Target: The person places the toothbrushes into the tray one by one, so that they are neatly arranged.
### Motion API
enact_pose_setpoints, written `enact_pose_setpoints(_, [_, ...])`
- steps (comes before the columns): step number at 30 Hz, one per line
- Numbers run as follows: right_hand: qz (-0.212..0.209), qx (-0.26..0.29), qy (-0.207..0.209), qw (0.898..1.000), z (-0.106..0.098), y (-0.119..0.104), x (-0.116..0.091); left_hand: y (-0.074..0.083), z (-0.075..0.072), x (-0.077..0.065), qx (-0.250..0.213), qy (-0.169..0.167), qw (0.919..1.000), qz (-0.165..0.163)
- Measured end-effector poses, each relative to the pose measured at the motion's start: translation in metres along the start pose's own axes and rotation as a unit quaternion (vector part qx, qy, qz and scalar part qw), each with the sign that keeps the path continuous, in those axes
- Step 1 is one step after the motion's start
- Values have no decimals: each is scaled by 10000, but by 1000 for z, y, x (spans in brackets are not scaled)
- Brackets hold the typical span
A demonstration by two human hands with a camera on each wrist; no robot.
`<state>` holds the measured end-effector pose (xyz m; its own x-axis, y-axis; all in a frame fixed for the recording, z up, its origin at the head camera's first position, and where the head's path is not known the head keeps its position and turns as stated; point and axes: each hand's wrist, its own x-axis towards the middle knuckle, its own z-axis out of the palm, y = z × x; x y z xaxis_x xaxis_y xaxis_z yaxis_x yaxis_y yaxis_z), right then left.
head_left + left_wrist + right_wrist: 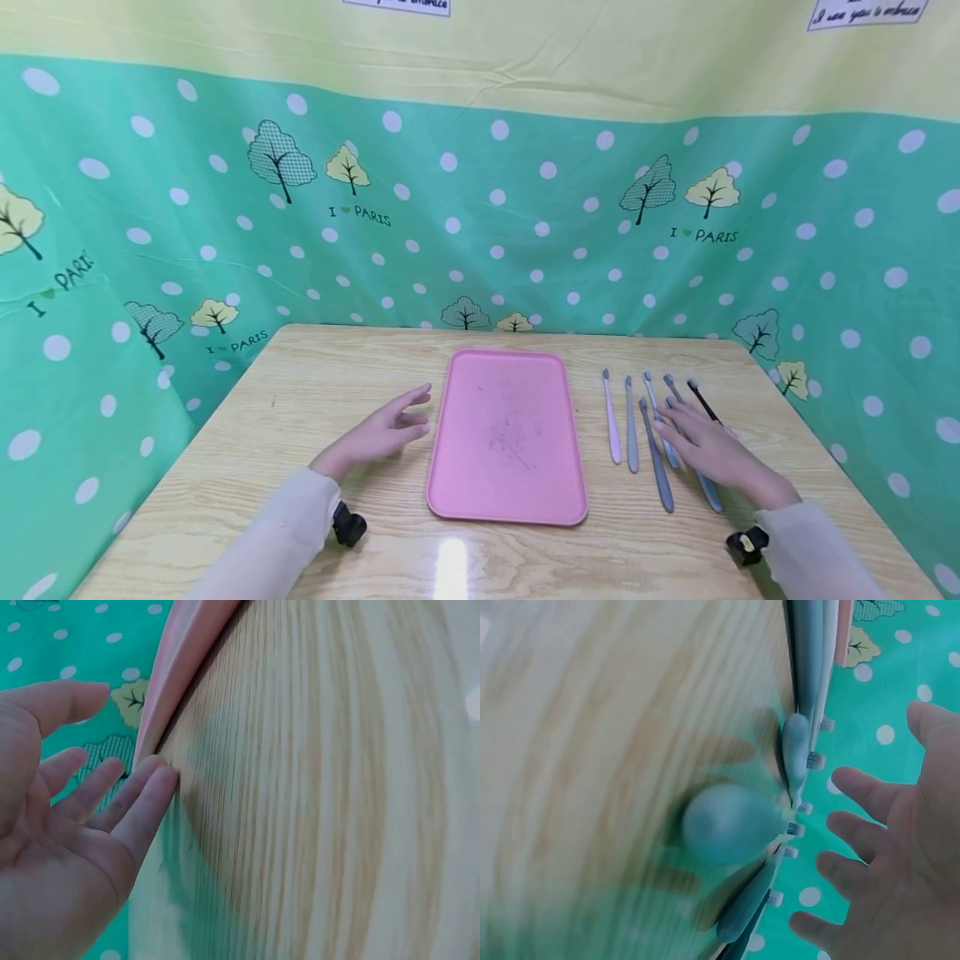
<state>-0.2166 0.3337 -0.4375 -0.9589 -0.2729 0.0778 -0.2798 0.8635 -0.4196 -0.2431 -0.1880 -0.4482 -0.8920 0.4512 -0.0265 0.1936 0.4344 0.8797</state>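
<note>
My left hand (381,435) is held beside the left edge of a flat pink tray (506,433), its fingers relaxed and apart and nothing in them. In the left wrist view the fingertips overlap the tray's rim (176,667). On the right, my right hand (708,450) hovers with spread fingers over several toothbrushes, hiding parts of some. To its left lie a lilac toothbrush (611,421), a grey one (632,429) and a dark blue-grey one (658,467). A black toothbrush (702,397) pokes out beyond the fingers. The right wrist view shows rounded handle ends (727,823) beside the open hand.
The wooden table (330,367) carries the tray at its middle and the toothbrushes to the right, heads pointing away from me. Behind and at both sides hangs a green curtain (525,217) with white dots and printed trees.
</note>
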Motion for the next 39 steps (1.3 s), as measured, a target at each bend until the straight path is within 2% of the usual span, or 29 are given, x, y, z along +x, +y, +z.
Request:
enact_pose_setpoints(2, [-54,-4,34,10000,1,-2,0,0,4,3,-261,-76,9996,-19])
enact_pose_setpoints(5, [-114,-17,76,9999,1,-5,0,-3,9,6,-640,-153,9976,-215])
enact_pose_setpoints(9, [-192,-38,87,9998,2,-9,0,-7,14,10,-1331,-214,9897,-484])
enact_pose_setpoints(12, [-249,6,113,9996,2,-11,0,-9,17,12,-1770,-212,9825,-550])
enact_pose_setpoints(23, [-485,140,170,9986,3,-20,2,-2,26,18,-1925,-125,9789,-674])
enact_pose_setpoints(32, [-490,-102,290,9983,7,-29,8,-1,29,17,-1993,181,9753,-937])
enact_pose_setpoints(39, [-394,-45,463,9981,14,-36,14,-3,30,19,-2033,234,9736,-1012])
